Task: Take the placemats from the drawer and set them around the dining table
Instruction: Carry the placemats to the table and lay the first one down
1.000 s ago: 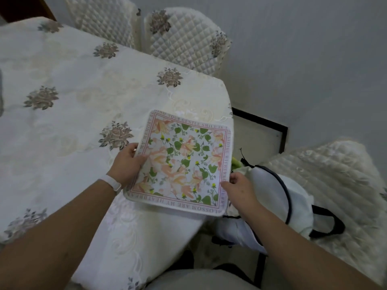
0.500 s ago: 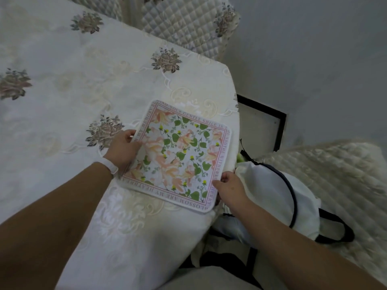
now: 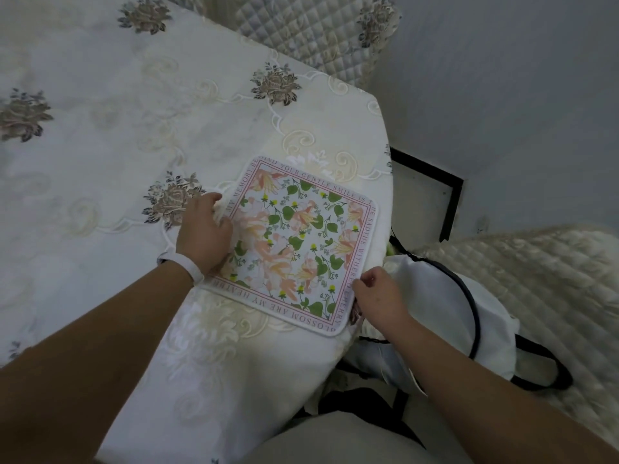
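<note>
A square floral placemat [image 3: 301, 242] with a pink lettered border lies flat on the dining table [image 3: 100, 128], close to its right corner. My left hand [image 3: 204, 232] sits at the mat's left edge, fingers curled down against it, and holds that edge. My right hand [image 3: 378, 296] is at the mat's near right corner, where its curled fingers pinch the edge. A white band is on my left wrist.
The table wears a cream embroidered cloth with brown rose motifs. A white bag with black trim [image 3: 435, 313] lies on a quilted chair [image 3: 536, 279] just right of the table. Another quilted chair [image 3: 318, 31] stands at the far side, by the grey wall.
The placemat has come down from a raised tilt to lie flat on the cloth near the table's corner. Both hands stayed at its edges and sank with it.
</note>
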